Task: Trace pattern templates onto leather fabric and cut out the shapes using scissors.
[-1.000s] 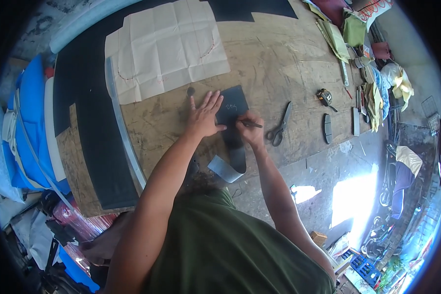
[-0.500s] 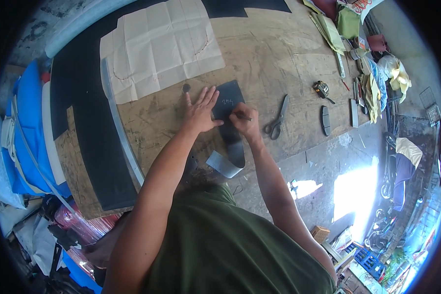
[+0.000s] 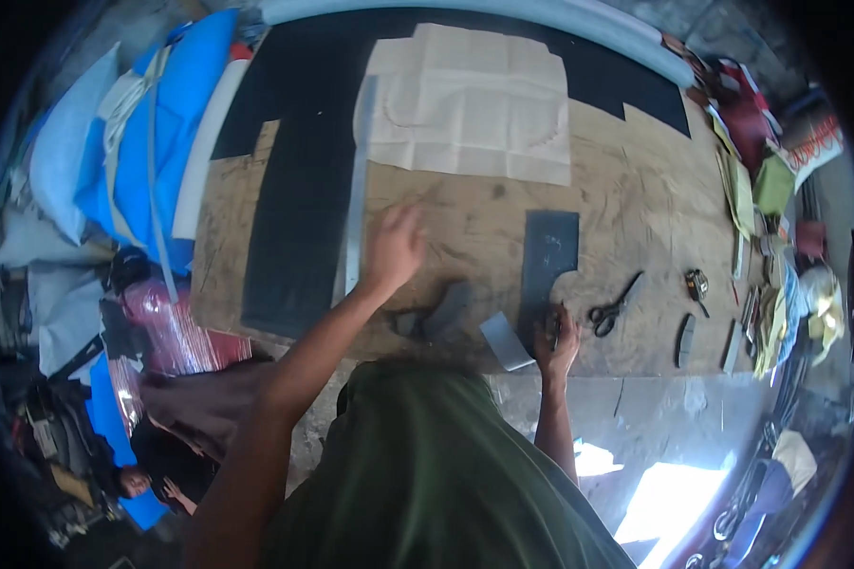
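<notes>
My left hand point(image 3: 397, 248) hovers over the wooden table, near the long metal ruler point(image 3: 359, 190). Motion blurs its fingers, but they look loosely spread, with nothing in them. By the table's near edge my right hand point(image 3: 557, 343) is curled round a slim dark pen point(image 3: 554, 332), partly hidden by the fingers. It rests beside the lower part of a dark sheet piece point(image 3: 550, 248) with pale handwriting on it. The piece narrows into a strip whose grey end point(image 3: 507, 341) curls over. Black-handled scissors point(image 3: 617, 305) lie just right of this hand.
A creased beige paper pattern point(image 3: 474, 104) lies on black material point(image 3: 299, 218) at the far side. To the right are a tape measure point(image 3: 696, 284), a dark oblong block point(image 3: 685, 340) and several tools. Dark scraps point(image 3: 446, 311) lie near me. Another person's hand point(image 3: 176, 493) shows at lower left.
My left hand has lifted off the dark piece and moved left. My right hand has gone from the written part down to the near edge. The view has shifted toward the left.
</notes>
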`<control>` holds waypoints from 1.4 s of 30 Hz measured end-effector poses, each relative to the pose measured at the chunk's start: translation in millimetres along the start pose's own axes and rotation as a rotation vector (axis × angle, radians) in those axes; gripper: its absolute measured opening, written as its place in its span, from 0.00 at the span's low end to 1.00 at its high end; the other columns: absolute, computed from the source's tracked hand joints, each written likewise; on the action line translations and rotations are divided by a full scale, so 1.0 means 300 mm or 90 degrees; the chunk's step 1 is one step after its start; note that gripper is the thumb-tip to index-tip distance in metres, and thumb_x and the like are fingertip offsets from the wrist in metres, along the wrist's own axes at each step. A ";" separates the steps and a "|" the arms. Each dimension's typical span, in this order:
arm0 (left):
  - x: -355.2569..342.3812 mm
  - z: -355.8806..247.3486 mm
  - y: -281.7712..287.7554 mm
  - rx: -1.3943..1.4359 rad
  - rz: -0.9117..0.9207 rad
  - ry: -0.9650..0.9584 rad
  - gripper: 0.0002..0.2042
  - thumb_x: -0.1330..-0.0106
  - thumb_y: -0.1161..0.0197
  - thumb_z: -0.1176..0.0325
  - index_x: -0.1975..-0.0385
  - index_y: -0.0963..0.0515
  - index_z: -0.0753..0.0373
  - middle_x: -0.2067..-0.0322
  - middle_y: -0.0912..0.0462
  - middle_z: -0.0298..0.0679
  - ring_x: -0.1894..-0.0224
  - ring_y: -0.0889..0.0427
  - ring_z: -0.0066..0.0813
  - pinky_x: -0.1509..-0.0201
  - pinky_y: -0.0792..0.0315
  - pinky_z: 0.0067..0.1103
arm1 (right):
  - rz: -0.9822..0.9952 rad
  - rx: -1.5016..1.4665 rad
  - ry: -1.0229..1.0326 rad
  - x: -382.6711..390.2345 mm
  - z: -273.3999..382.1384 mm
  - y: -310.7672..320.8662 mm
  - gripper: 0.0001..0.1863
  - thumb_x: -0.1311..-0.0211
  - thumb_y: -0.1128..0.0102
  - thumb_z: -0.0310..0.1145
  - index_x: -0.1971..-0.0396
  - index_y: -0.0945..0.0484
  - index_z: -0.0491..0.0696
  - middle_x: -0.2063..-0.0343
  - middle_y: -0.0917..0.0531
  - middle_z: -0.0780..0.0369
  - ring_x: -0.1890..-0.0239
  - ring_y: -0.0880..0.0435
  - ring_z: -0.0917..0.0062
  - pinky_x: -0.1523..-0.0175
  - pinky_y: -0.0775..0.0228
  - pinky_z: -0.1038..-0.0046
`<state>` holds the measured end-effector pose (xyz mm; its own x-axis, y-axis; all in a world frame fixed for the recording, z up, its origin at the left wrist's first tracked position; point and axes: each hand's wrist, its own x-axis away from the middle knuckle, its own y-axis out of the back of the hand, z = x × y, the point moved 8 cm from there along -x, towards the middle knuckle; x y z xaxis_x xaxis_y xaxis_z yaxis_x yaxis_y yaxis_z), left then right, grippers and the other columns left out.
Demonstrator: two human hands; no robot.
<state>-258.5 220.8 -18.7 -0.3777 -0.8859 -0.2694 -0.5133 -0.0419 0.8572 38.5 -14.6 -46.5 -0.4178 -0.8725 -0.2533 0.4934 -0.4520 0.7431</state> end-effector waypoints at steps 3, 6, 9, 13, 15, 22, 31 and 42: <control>0.209 0.272 0.143 -0.171 -0.047 0.245 0.20 0.38 0.30 0.62 0.49 0.23 0.64 0.53 0.23 0.50 0.51 0.20 0.52 0.48 0.22 0.43 | -0.004 -0.056 -0.005 0.002 0.024 -0.019 0.28 0.51 0.36 0.23 0.45 0.19 0.49 0.66 0.14 0.56 0.70 0.20 0.63 0.60 0.26 0.66; 0.352 0.420 0.137 -0.185 0.024 0.426 0.22 0.36 0.29 0.61 0.47 0.24 0.64 0.51 0.23 0.50 0.51 0.20 0.53 0.47 0.22 0.43 | 0.037 -0.181 -0.074 0.001 0.000 -0.060 0.27 0.51 0.40 0.22 0.46 0.19 0.48 0.68 0.16 0.57 0.71 0.22 0.63 0.61 0.27 0.66; 0.366 0.410 0.123 -0.119 0.016 0.375 0.22 0.36 0.29 0.60 0.47 0.24 0.64 0.51 0.23 0.50 0.51 0.19 0.54 0.48 0.22 0.43 | 0.065 -0.162 -0.035 -0.055 -0.081 -0.075 0.28 0.51 0.45 0.19 0.46 0.19 0.47 0.69 0.17 0.57 0.72 0.23 0.64 0.62 0.28 0.66; 0.357 0.346 0.093 -0.039 0.029 0.320 0.22 0.35 0.29 0.61 0.46 0.25 0.64 0.51 0.23 0.50 0.52 0.18 0.55 0.49 0.21 0.43 | -0.137 0.010 -0.023 -0.154 -0.147 0.042 0.28 0.50 0.46 0.18 0.45 0.19 0.47 0.68 0.16 0.57 0.71 0.22 0.63 0.61 0.27 0.65; 0.368 0.346 0.075 -0.032 0.071 0.339 0.23 0.35 0.28 0.61 0.44 0.25 0.64 0.51 0.22 0.51 0.53 0.17 0.56 0.50 0.20 0.43 | -0.097 0.014 0.031 -0.161 0.009 0.024 0.27 0.49 0.44 0.20 0.45 0.19 0.48 0.66 0.15 0.56 0.69 0.21 0.62 0.60 0.26 0.64; 0.350 0.240 -0.020 0.003 0.117 0.350 0.28 0.36 0.28 0.57 0.39 0.25 0.64 0.51 0.22 0.51 0.58 0.16 0.58 0.53 0.20 0.45 | 0.165 -0.077 0.229 0.099 0.396 -0.190 0.26 0.46 0.31 0.32 0.45 0.20 0.49 0.51 0.16 0.56 0.50 0.20 0.58 0.45 0.28 0.55; 0.311 0.206 -0.047 -0.008 0.115 0.259 0.29 0.35 0.29 0.59 0.36 0.25 0.63 0.52 0.22 0.49 0.60 0.16 0.57 0.55 0.21 0.45 | 0.113 -0.140 0.204 0.061 0.476 -0.214 0.27 0.43 0.31 0.33 0.41 0.23 0.48 0.50 0.16 0.55 0.49 0.21 0.57 0.43 0.28 0.56; 0.295 0.197 -0.024 -0.008 0.002 0.292 0.26 0.33 0.33 0.65 0.36 0.26 0.62 0.51 0.22 0.48 0.62 0.16 0.57 0.59 0.20 0.43 | -0.060 -0.175 0.154 -0.413 0.292 -0.315 0.26 0.42 0.42 0.19 0.41 0.24 0.44 0.59 0.19 0.54 0.61 0.22 0.61 0.53 0.27 0.64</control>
<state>-333.7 170.1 -74.7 0.0031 -0.9989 -0.0473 -0.5020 -0.0425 0.8638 -23.1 152.5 -31.1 -0.2950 -0.8289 -0.4753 0.6616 -0.5361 0.5242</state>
